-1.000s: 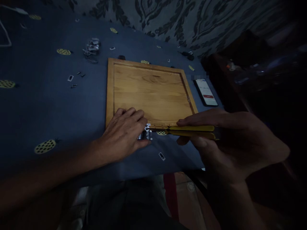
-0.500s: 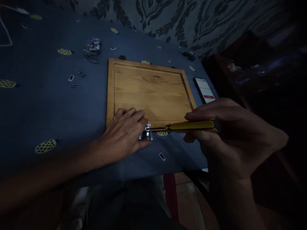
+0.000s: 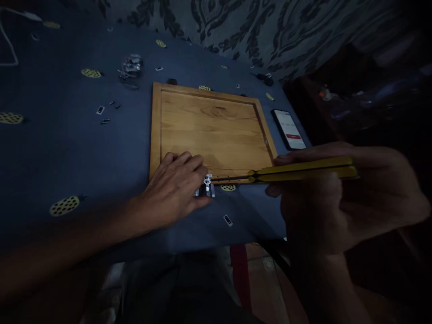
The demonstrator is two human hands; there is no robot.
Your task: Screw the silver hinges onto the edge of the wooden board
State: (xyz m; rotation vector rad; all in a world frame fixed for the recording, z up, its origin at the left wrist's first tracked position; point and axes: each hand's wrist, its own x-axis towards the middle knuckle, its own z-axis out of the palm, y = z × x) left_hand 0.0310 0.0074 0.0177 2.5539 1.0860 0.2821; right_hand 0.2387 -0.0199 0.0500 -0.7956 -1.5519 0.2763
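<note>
A framed wooden panel (image 3: 216, 130) lies on the blue patterned cloth. At its near edge sits a metal hinge (image 3: 208, 181), and my left hand (image 3: 178, 186) presses it there, fingers curled on the wood and thumb below the edge. My right hand (image 3: 337, 198) grips a screwdriver (image 3: 303, 172) by its yellow and black handle. The shaft points left, with its tip close to the hinge; whether they touch is unclear.
More metal hinges (image 3: 131, 67) are piled at the back left, with a few screws (image 3: 105, 121) in front of them. A lit phone (image 3: 289, 129) lies right of the panel. Dark keys or similar (image 3: 265, 79) rest near the wall. A white cable (image 3: 13, 49) is at far left.
My right hand and the screwdriver have moved right, and the tip has drawn back from the hinge. My left hand has stayed in place.
</note>
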